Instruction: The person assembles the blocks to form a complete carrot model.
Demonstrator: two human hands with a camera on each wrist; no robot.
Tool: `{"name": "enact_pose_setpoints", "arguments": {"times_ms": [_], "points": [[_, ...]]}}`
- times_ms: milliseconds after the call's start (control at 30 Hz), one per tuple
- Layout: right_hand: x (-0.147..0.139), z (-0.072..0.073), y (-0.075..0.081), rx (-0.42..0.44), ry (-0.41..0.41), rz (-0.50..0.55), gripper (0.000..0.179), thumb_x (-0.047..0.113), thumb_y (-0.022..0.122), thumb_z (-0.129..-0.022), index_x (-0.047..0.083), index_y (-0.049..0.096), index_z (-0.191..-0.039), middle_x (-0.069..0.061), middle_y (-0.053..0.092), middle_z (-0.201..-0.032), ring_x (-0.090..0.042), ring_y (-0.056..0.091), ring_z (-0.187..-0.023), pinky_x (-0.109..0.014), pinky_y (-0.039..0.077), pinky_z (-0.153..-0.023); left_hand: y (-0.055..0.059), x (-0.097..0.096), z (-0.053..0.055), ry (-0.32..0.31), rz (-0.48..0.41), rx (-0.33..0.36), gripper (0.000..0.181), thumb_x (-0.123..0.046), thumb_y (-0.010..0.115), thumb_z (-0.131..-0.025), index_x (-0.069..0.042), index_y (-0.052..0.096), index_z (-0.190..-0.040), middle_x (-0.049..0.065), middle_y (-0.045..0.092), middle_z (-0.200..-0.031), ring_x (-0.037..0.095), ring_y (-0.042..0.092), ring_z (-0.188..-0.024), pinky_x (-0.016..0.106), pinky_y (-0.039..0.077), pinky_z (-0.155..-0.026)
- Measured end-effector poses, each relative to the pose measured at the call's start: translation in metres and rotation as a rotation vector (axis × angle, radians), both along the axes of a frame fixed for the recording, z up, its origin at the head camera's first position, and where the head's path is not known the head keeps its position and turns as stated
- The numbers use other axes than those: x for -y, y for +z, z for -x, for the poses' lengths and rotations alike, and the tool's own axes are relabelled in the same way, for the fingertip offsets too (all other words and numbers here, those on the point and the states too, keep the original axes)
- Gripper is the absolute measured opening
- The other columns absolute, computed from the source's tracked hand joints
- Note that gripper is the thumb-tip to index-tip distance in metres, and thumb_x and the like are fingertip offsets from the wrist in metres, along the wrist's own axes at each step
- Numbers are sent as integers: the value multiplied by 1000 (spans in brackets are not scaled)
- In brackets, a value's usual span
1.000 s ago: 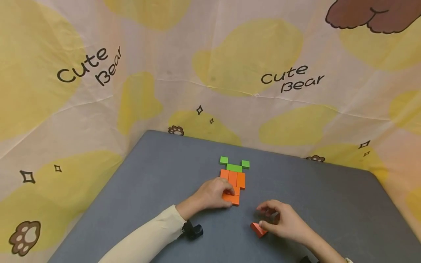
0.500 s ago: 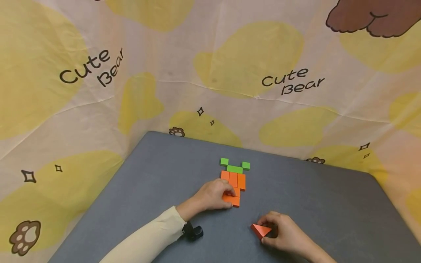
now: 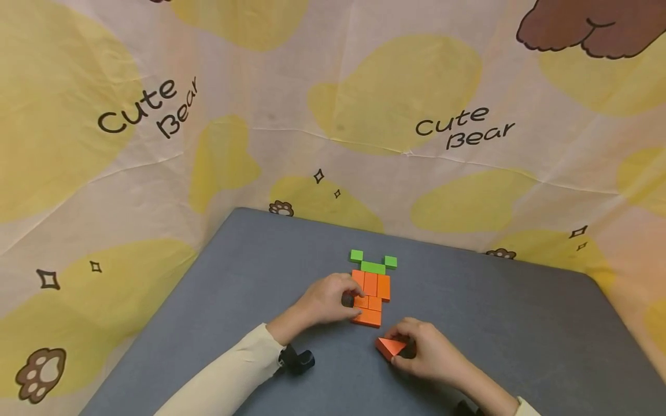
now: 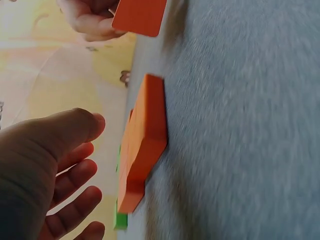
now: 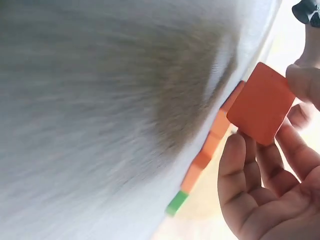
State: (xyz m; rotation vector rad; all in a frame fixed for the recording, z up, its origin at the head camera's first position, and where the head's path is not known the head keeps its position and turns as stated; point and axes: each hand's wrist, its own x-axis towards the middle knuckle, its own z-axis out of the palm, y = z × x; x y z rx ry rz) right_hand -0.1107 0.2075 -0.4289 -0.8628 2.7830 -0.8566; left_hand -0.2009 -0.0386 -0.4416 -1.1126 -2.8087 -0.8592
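Orange rectangular blocks [image 3: 370, 284] lie flat and close together on the table, with green blocks [image 3: 373, 267] at their far end. My left hand [image 3: 326, 298] hovers at the left side of the orange blocks. Its thumb and fingers are loosely bent and apart from them in the left wrist view. My right hand [image 3: 430, 353] pinches a red-orange triangular block [image 3: 388, 348] between thumb and fingers, just nearer to me than the lowest orange block. In the right wrist view a square face of the triangular block [image 5: 262, 102] is turned to the camera.
The grey-blue table [image 3: 499, 312] extends around the blocks. A patterned cloth [image 3: 359, 104] with "Cute Bear" lettering hangs behind and beside it. A black wrist camera [image 3: 298, 360] is strapped to the left wrist.
My right hand has taken hold of the triangular block and moved it left and forward, closer to the orange blocks. The left hand has drawn back slightly left, uncovering more of them.
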Motion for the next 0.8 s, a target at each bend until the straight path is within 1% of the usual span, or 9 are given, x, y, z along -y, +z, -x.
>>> {"name": "enact_pose_setpoints", "arguments": {"times_ms": [167, 400, 667, 800], "points": [[18, 14, -2, -70, 13, -9, 28, 18, 80, -73, 18, 69, -98, 12, 60, -90, -2, 54, -78, -24, 49, -71, 0, 12, 5, 31, -30, -2, 22, -29, 75, -80, -19, 72, -100, -7, 67, -96, 12, 60, -86, 23, 48, -74], [33, 29, -7, -117, -23, -31, 27, 15, 80, -71, 15, 69, -96, 10, 59, -84, -5, 53, -75, -23, 47, -70, -4, 30, 6, 85, -59, 0, 22, -28, 77, -79, -18, 73, -98, -4, 67, -93, 11, 60, -86, 28, 49, -76], [41, 36, -8, -134, -45, -75, 25, 17, 80, -71, 15, 70, -94, 10, 60, -85, -5, 52, -77, -25, 49, -72, -9, 45, 3, 141, -77, 13, 23, -29, 77, -79, -18, 73, -98, -5, 67, -93, 12, 62, -88, 30, 50, -77], [41, 38, -9, -131, -36, -97, 25, 18, 80, -71, 14, 70, -94, 9, 60, -84, -6, 52, -77, -25, 48, -72, -11, 50, 1, 160, -77, 28, 23, -30, 76, -80, -18, 73, -100, -6, 67, -96, 12, 63, -89, 30, 51, -78]]}}
